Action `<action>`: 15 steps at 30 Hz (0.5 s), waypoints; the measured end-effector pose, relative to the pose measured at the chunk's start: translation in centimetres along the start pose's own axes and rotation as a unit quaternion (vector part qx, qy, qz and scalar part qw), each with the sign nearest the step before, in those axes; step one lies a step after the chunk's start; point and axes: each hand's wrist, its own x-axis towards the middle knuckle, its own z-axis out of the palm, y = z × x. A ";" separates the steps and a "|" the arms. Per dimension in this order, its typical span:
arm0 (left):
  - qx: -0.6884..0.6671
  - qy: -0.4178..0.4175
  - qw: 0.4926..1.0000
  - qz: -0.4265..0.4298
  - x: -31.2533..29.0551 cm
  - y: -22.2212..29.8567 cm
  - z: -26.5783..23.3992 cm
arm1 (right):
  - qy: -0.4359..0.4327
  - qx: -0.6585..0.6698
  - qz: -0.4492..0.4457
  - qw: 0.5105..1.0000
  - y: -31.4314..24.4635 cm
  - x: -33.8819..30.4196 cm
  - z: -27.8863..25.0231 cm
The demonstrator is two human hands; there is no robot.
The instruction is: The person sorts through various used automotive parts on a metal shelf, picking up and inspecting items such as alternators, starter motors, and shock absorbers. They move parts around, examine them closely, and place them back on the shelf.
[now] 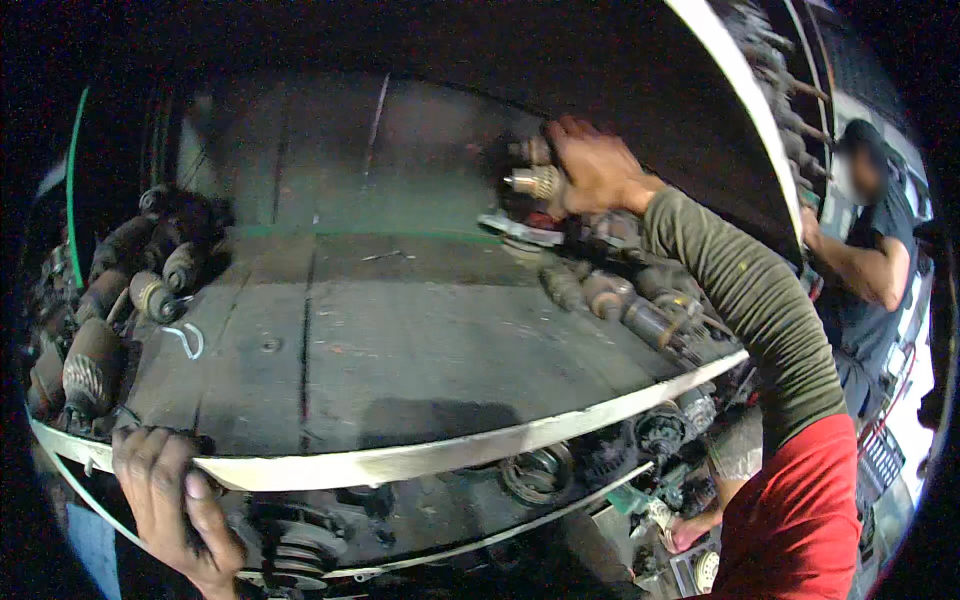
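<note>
My left hand [175,500] is curled over the pale front rim [400,462] of a shelf, its fingers resting on top of the edge. Far to the right, my right hand [598,172] reaches in among worn metal parts at the back of the shelf. Right beside its palm is a brass-coloured toothed part [540,182]. Motion blurs those fingers, so I cannot tell whether they grip it. Below lie a red-and-silver piece [530,228] and several cylindrical armatures [652,322] along the shelf's right side.
More greasy armatures [92,370] are heaped at the shelf's left end, near a bent pale wire loop [186,340]. A lower shelf holds ring-shaped parts [537,472] and a dark coil-like part [297,550]. Another person [870,260] stands at the right, beside a rack of parts [775,80].
</note>
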 end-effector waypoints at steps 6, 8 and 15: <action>0.004 0.066 0.997 -0.025 -0.2 0.7 0.8 | -0.103 0.021 0.215 0.971 12.5 -10.4 4.2; 0.009 0.090 0.996 -0.025 0.0 0.6 1.3 | -0.151 0.109 0.260 0.948 16.2 -11.8 5.8; 0.027 0.091 0.994 -0.055 -0.3 0.1 1.4 | -0.137 0.219 0.320 0.912 20.8 -13.1 13.9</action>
